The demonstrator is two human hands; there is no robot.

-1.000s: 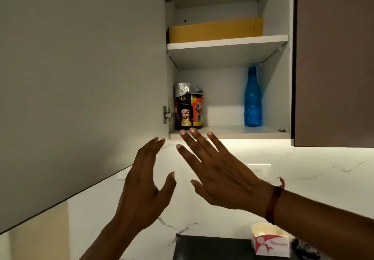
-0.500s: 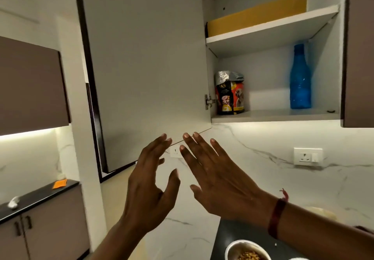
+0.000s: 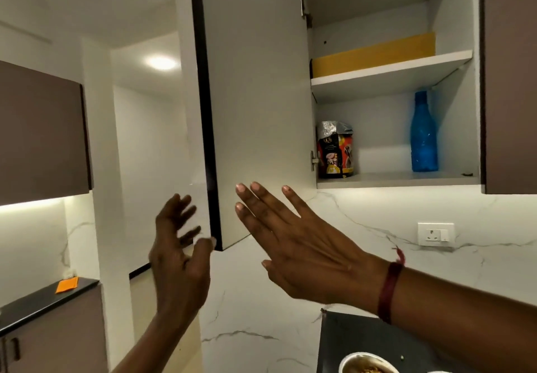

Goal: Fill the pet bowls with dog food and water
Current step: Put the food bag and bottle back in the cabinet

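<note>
- Dog-food bag, red and black with a crumpled silver top (image 3: 335, 151), stands upright at the left end of the lower shelf in the open white wall cabinet (image 3: 453, 128), just beside the door hinge.
- A blue plastic bottle (image 3: 423, 134) stands upright on the same shelf, well apart from the bag and nearer the right wall.
- A flat yellow box (image 3: 374, 52) lies on the shelf above.
- The white cabinet door with a dark edge (image 3: 255, 96) is swung wide open to the left.
- The right hand (image 3: 299, 247) is raised in front of the door's lower inner face, its fingers straight and a little spread, holding nothing. A dark red thread band (image 3: 389, 291) circles its wrist.
- The left hand (image 3: 177, 256) is blurred, with its fingers spread and its thumb close to the door's lower outer corner. Whether it touches the door cannot be told.
- A round steel bowl (image 3: 347, 359) with brown kibble in it sits on the dark countertop (image 3: 363, 335) at the bottom edge, only partly in view.
- A white wall socket (image 3: 435, 234) is set in the marble backsplash below the cabinet.
</note>
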